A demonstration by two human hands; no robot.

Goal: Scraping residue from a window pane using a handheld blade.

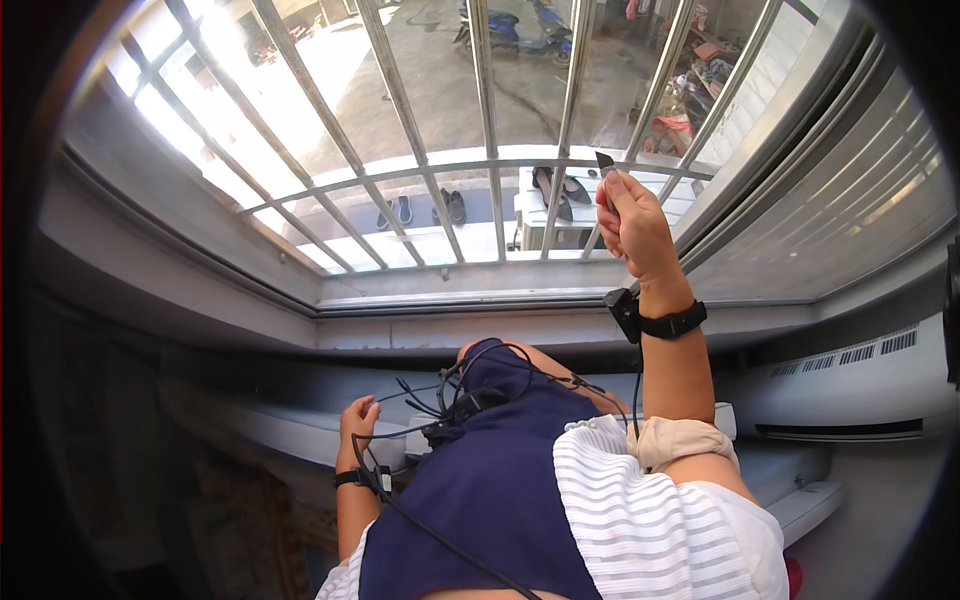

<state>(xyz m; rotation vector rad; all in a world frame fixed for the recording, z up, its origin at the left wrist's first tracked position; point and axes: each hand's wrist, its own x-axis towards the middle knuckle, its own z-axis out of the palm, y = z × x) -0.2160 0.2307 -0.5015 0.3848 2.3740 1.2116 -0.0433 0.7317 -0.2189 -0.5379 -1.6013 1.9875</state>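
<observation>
My right hand [637, 221] is raised in front of the barred window, its fingers closed around a small tool with a dark, slanted blade tip [604, 160], probably a scraper or knife blade. The tip points up and left, in front of the horizontal metal bar [525, 163]. A black strap with a black device [624, 315] sits on the right wrist. Low at the left, my left hand [360, 420] is beside my body with its fingers curled; nothing is plainly seen in it. Black cables [457, 382] lie in loops over my lap and run by the left hand.
Behind the metal bars stand a white box-shaped unit [534, 202] with black shoes [570, 189], more shoes [452, 206] on a ledge, and a blue scooter [517, 34]. The window frame [450, 285] crosses ahead. A white air conditioner [847, 382] is at the right.
</observation>
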